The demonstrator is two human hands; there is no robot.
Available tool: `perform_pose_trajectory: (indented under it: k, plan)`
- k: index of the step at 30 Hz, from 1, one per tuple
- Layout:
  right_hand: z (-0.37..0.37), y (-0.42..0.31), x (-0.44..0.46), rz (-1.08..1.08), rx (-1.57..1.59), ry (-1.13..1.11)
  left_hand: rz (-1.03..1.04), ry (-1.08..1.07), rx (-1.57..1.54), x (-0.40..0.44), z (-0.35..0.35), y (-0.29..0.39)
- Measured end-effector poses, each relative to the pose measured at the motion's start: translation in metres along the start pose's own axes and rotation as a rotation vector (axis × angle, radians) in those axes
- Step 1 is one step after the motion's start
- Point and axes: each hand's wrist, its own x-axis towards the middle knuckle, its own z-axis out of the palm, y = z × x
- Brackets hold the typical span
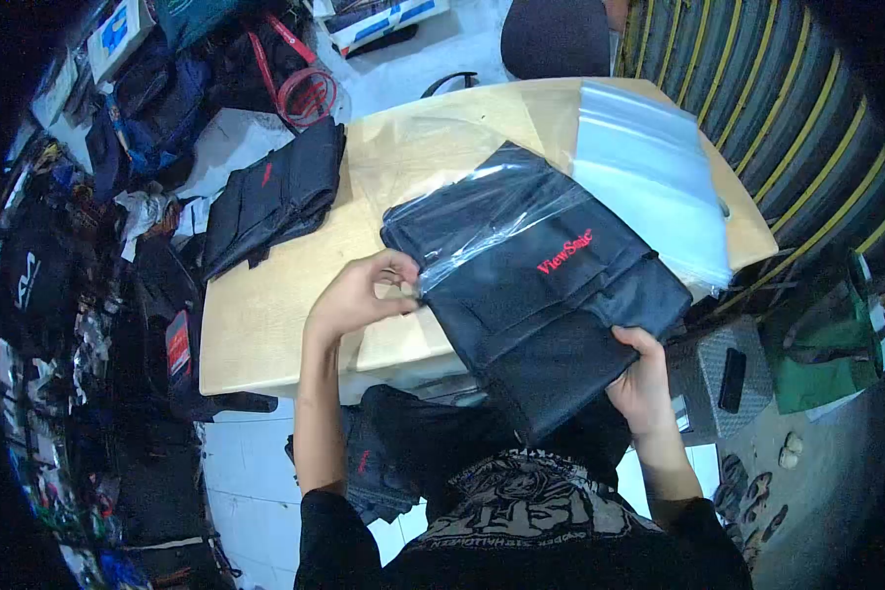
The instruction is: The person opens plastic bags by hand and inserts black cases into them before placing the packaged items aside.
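Observation:
A folded black fabric bag [521, 305] with red ViewSonic lettering lies tilted over the table's front edge. Its far part sits inside a clear plastic sleeve [472, 231], whose shiny mouth crosses the fabric. My left hand [364, 290] pinches the sleeve's edge at the bag's left side, thumb and fingertips close together. On the near right corner, my right hand [641, 382] grips the bag with the thumb on top; its other fingers are hidden underneath.
A stack of clear plastic sleeves [649, 177] lies on the right of the wooden table [265, 334]. More folded black bags [275, 197] are piled at its left edge. A dark chair [555, 37] stands beyond, and a green bag [824, 334] stands at right.

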Motion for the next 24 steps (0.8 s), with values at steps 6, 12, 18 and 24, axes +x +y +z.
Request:
perform_pose_trajectory:
  k: [6,12,18,24]
  plan:
    - [-0.009,-0.006,0.007,0.072,0.029,0.044,-0.024,0.094,0.069,-0.004,0.023,0.019]
    - [-0.01,-0.009,0.008,0.146,0.06,0.074,0.157,0.605,0.039,0.004,0.058,0.01]
    - [0.009,0.005,-0.001,0.192,0.108,0.014,0.149,1.174,-0.17,0.029,0.107,0.021]
    - [0.006,0.004,-0.001,0.236,0.09,0.055,0.134,1.236,-0.4,0.037,0.109,0.032]
